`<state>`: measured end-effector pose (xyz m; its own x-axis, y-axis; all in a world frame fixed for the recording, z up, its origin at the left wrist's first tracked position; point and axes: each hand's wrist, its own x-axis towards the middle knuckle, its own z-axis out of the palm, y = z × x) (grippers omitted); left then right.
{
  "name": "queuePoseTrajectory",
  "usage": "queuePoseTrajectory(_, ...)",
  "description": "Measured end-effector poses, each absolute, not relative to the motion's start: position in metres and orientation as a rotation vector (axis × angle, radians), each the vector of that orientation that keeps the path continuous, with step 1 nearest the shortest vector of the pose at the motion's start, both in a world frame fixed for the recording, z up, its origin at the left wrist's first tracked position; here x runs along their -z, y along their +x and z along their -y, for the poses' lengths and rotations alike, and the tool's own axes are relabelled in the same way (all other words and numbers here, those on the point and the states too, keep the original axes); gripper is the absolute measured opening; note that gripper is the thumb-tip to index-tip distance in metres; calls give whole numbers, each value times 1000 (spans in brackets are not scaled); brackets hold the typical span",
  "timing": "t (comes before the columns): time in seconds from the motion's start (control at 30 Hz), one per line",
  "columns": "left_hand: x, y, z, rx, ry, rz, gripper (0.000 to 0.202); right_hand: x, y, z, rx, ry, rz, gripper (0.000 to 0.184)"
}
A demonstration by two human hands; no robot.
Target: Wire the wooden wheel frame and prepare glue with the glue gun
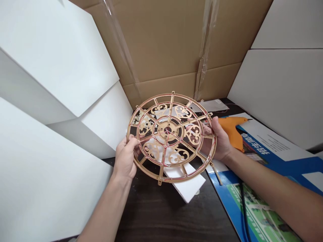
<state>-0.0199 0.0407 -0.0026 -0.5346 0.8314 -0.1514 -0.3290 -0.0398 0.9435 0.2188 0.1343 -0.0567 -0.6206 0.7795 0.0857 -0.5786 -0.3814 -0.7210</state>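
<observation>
A round wooden wheel [171, 134] with laser-cut scroll patterns, spokes and thin red lines along its ribs is held up flat above the dark table. My left hand [125, 158] grips its left rim, fingers curled round the edge. On the opposite rim my right hand [219, 139] is closed, thumb on top and fingers underneath. The wheel tilts slightly toward me.
An orange glue gun [232, 129] lies just right of my right hand, its black cord [243, 208] running over a blue printed box [267, 174]. White paper [188, 185] lies under the wheel. White boards [50, 67] and a cardboard wall [171, 43] enclose the dark table [164, 215].
</observation>
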Motion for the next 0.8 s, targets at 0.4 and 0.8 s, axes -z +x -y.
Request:
queuePoseTrajectory(0.4,5,-28,-41,-1725,839,-1462,45,57,219,-137,-2078,-327,873,54)
queuePoseTrajectory(0.8,0,-30,-41,-1510,812,-1462,45,50,221,-136,-2066,-359,823,53)
